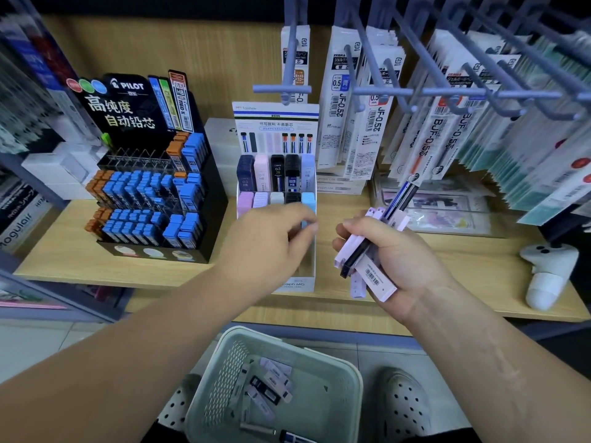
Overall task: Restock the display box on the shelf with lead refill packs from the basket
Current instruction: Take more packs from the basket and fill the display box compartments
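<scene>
Lead refill packs [372, 276], pink and black, sat fanned in the firm grasp of the person's right hand [399, 260] above the wooden shelf [463, 251]. The left hand [265, 244] hovered over the front row of the white display box [294, 284], fingertips drawn together; whether they pinched a pack could not be told. Loose packs [268, 385] lay in the pale green basket [224, 378] below, between white clogs [406, 407].

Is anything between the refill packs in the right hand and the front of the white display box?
Yes. The left hand reaches over the front of the display box, covering its opening, right beside the packs gripped in the right hand. Nothing else visible lies between them.
</scene>
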